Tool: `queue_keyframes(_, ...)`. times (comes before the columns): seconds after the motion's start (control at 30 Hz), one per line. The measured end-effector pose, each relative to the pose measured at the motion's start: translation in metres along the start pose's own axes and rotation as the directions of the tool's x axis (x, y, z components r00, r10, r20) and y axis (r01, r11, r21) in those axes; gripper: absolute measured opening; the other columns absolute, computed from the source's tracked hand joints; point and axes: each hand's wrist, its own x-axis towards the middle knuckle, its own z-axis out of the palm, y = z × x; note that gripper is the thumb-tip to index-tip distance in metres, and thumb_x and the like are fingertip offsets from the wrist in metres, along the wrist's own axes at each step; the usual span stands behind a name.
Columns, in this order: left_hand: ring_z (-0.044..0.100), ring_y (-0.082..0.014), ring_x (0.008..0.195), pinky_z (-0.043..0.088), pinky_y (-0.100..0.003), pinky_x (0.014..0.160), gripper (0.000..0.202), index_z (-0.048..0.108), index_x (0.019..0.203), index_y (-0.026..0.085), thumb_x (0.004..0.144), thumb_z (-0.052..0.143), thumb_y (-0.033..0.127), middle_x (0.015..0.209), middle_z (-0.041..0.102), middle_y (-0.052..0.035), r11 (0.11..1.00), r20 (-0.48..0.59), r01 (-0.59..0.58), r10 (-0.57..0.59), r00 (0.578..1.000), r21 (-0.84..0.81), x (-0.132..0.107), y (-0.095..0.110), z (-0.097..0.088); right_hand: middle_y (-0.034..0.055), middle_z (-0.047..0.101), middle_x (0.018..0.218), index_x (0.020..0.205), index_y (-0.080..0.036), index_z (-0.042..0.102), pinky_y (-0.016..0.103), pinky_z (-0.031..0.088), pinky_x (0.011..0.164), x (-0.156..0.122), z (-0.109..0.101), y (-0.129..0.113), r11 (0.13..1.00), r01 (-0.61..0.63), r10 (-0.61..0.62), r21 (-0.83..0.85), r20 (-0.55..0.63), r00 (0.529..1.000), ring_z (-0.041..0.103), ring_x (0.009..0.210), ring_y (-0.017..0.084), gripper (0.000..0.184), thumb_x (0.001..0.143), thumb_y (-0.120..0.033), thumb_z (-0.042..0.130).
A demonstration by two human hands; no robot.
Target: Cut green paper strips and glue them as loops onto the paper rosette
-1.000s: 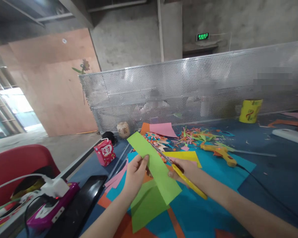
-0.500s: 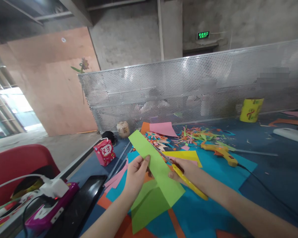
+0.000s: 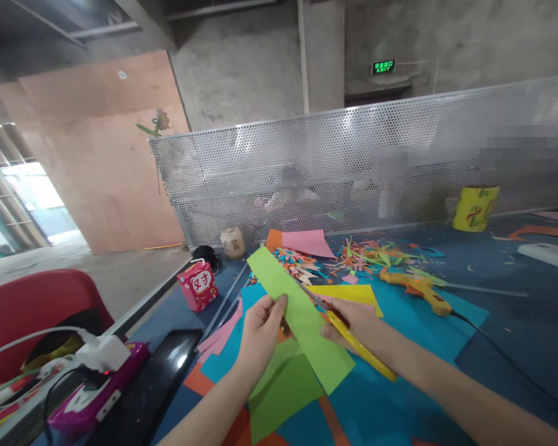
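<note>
My left hand (image 3: 264,327) pinches the edge of a long light-green paper strip (image 3: 307,322) between thumb and fingers, holding it slanted above the table. In my right hand (image 3: 351,325) is a pair of scissors with yellow handles (image 3: 365,352). The scissor blades lie along the strip's right edge, pointing up and left; whether they bite into the paper is not clear. Beneath the strip, a larger green sheet (image 3: 279,390) overlaps blue paper (image 3: 400,384) and orange pieces.
A yellow glue gun (image 3: 418,288) with a cord lies at right. Behind are paper scraps (image 3: 376,253) and a perforated metal screen (image 3: 260,167). Left are a red box (image 3: 198,285), a black phone-like slab (image 3: 153,384) and a purple power strip (image 3: 97,390). A yellow roll (image 3: 475,209) stands back right.
Both hands, the green strip and the scissors have shifted slightly to the right. The whole view has also drifted a little. Both grips look the same.
</note>
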Motion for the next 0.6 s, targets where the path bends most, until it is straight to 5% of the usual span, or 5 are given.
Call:
queue_keyframes(0.17,0.045,-0.0073,0.036,0.037,-0.019,0.038,0.03,0.048,0.055,0.016,0.068,0.061,0.04,0.042,0.048,0.0055,0.998,-0.146,-0.036,0.029,0.989,-0.042,0.003,0.003,-0.004,0.0008,0.053,0.054,0.063,-0.019,0.049,0.024,0.033,0.045,0.006,-0.004,0.003,0.98,-0.175,0.166,-0.092,-0.097,0.981,0.047,0.049,0.014,0.035,0.071,-0.053,0.047)
queue_keyframes(0.6,0.043,-0.0059,0.037,0.035,-0.018,0.038,0.03,0.051,0.056,0.015,0.055,0.07,0.038,0.041,0.047,0.0077,0.967,-0.395,-0.099,-0.002,0.919,-0.235,0.016,0.009,-0.019,-0.0052,0.036,0.042,0.062,-0.022,0.041,0.024,0.027,0.035,0.008,-0.023,-0.003,0.929,-0.367,0.368,0.04,-0.003,0.93,0.036,0.034,0.011,0.035,0.069,-0.056,0.047)
